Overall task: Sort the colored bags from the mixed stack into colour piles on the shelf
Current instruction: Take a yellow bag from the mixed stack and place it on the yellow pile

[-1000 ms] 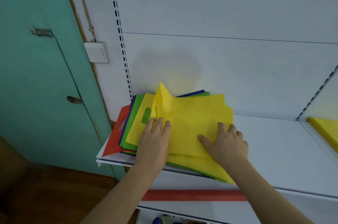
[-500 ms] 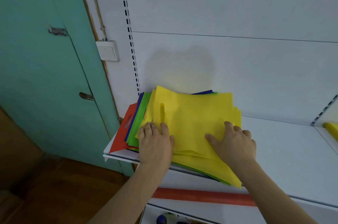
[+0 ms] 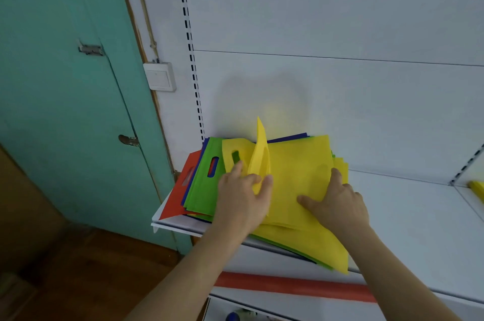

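my left hand (image 3: 242,196) pinches the left edge of the top yellow bag (image 3: 296,179) between thumb and fingers, and that edge stands up in a thin curled flap (image 3: 260,153) just above my knuckles. my right hand (image 3: 337,203) lies flat on the same bag to the right, fingers straight and spread, thumb pointing left, pressing the sheet down. under both hands sits the mixed stack (image 3: 262,189) at the left end of the white shelf (image 3: 419,229). more yellow bags lie beneath the top one, and one yellow corner (image 3: 332,255) hangs past the near lip of the shelf. to the left of the yellow peeks a green bag (image 3: 204,189) with an oval handle slot, then a thin blue edge (image 3: 200,161), then a red bag (image 3: 178,197) fanned out furthest left, also with a slot. a blue strip shows again along the far edge of the stack. far to the right, at the frame edge, lies part of another yellow pile (image 3: 478,188), well apart from the stack. a red strip (image 3: 293,288) runs along the shelf front below. behind the stack stands the white back panel (image 3: 340,98), with a slotted upright (image 3: 191,59) at its left. left of that is a wall switch (image 3: 159,77), then a teal door (image 3: 65,98), and brown floor (image 3: 91,268) below.
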### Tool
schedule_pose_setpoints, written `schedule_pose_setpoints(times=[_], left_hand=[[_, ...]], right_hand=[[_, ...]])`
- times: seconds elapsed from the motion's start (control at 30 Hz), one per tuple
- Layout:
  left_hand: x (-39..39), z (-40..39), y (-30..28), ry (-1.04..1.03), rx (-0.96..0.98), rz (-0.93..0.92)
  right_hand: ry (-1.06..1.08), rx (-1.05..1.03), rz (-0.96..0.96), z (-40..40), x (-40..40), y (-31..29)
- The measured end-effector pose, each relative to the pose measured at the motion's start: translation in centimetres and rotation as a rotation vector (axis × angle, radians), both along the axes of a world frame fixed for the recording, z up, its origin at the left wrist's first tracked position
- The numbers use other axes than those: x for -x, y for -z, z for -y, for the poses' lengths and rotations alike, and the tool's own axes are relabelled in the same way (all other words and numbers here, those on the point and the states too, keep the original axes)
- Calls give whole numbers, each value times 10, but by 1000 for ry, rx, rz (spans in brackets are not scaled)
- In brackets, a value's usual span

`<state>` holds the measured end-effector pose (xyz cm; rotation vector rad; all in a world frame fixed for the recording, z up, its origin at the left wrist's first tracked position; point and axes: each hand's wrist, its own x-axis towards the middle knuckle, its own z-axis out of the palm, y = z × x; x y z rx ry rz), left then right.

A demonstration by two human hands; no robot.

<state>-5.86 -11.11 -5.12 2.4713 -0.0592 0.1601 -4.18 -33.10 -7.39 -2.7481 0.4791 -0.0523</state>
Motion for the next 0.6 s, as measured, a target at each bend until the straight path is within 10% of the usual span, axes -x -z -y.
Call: schedule_pose_setpoints(times=[0.37,0.6], left_hand=[[-37,-39,-21,-256,480,-53],[-49,-49,-22,-137,-43,-126]], right_hand=[[89,-252,-22,34,-22,8],[117,-285,-50,41,-27,12]])
